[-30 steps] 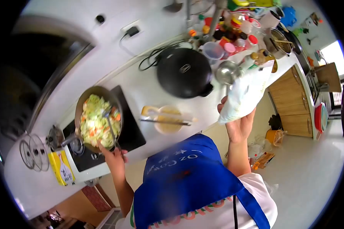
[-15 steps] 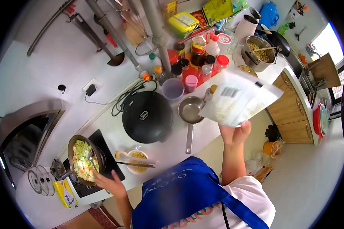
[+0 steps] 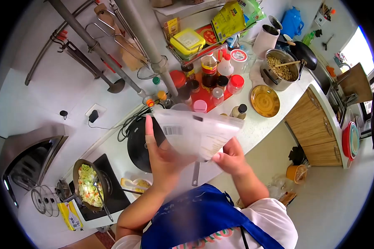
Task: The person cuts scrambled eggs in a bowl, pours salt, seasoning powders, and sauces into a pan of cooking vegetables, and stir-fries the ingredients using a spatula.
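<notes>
A whitish plastic bag [image 3: 195, 130] with a barcode hangs in front of my chest over the counter. My right hand [image 3: 232, 157] pinches its lower right edge. On the bag's left side is my left hand [image 3: 164, 155], fingers raised and partly spread, its palm against or just behind the bag; the contact is blurred. A pan of chopped cabbage and carrot [image 3: 89, 184] sits on the black stove [image 3: 108, 168], with a spoon resting in it. Behind the bag, a black round appliance [image 3: 138, 145] and a metal saucepan's handle [image 3: 196, 174] are partly hidden.
Jars and bottles [image 3: 209, 72] stand at the back below a wire rack [image 3: 183, 58]. To the right are a brown plate [image 3: 265, 101] and a steel pot of food [image 3: 282, 68]. A bowl [image 3: 142, 185] with chopsticks across it stands near the stove. Utensils hang on the wall.
My left hand has let go of the spoon, left the pan and come up to the bag. The bag has moved left, in front of the saucepan and black appliance.
</notes>
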`<state>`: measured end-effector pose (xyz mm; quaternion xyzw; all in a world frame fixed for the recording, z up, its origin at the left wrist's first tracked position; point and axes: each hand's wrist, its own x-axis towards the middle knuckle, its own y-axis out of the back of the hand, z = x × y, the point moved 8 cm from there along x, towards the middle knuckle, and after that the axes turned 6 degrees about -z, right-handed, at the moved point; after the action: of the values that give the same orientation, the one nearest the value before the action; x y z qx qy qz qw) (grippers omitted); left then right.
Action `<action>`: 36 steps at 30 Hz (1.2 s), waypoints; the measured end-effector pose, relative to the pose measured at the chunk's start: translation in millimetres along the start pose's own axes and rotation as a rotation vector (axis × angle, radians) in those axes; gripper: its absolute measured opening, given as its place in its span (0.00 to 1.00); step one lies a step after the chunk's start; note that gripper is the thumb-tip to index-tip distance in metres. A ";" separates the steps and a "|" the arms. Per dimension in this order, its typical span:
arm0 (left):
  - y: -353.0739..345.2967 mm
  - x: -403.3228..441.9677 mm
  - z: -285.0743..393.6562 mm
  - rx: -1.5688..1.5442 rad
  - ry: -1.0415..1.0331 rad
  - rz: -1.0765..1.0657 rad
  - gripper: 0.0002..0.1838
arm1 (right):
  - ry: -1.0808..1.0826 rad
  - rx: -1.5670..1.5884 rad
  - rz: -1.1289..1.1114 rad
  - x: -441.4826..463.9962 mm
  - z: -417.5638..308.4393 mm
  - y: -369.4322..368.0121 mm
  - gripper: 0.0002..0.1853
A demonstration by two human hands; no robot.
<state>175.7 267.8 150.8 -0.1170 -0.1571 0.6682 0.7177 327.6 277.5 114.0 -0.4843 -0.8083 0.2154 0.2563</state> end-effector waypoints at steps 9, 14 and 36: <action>-4.7 49.8 -16.3 0.234 0.027 -0.109 0.75 | -0.260 -0.422 -0.016 32.6 -78.2 16.8 0.35; -0.6 81.4 -19.2 0.379 -0.061 -0.136 0.76 | -0.230 -0.431 0.330 60.2 -75.7 57.4 0.22; 139.8 -93.1 -45.2 0.302 0.139 0.298 0.59 | 0.708 -1.514 0.499 280.3 -83.2 123.5 0.19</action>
<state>58.6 188.1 49.7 -0.0760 0.0139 0.7731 0.6295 350.5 590.3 162.5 -0.7259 -0.4771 -0.4932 0.0468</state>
